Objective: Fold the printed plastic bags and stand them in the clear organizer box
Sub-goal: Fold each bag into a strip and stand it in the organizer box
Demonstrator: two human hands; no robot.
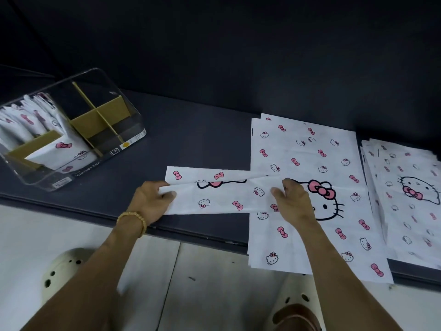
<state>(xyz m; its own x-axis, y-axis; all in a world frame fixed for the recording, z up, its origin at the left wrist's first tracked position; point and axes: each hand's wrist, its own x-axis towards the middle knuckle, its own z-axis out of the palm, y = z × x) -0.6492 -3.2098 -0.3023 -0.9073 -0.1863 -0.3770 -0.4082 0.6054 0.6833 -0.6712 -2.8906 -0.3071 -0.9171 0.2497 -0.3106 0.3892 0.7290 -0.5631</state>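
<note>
At 9 o'clock the box stands on the dark table. It is clear plastic with brown dividers that make compartments. In its left compartments folded bags stand upright, packed close together; the compartments at the far right side of the box hold nothing.

Near the center, a little toward 7 o'clock, my left hand pinches the left end of the strip. The thumb and fingers are curled on the upper layer there and lift it a little. On my left wrist is a bracelet of beads. The strip is a bag folded long and narrow, lying across from left to right. Its right end lies over the flat bag.

Just right of center, my right hand is on the right end of the strip. The fingers are bent down on it and the thumb points left; I cannot tell if they truly pinch the plastic or only press it.

The flat bag lies open under this hand, from 12 o'clock down past the table edge at 5 o'clock. At 3 o'clock a stack of more flat bags lies just beside it.

Below, at 6 o'clock, I see the pale floor and my shoes.
</note>
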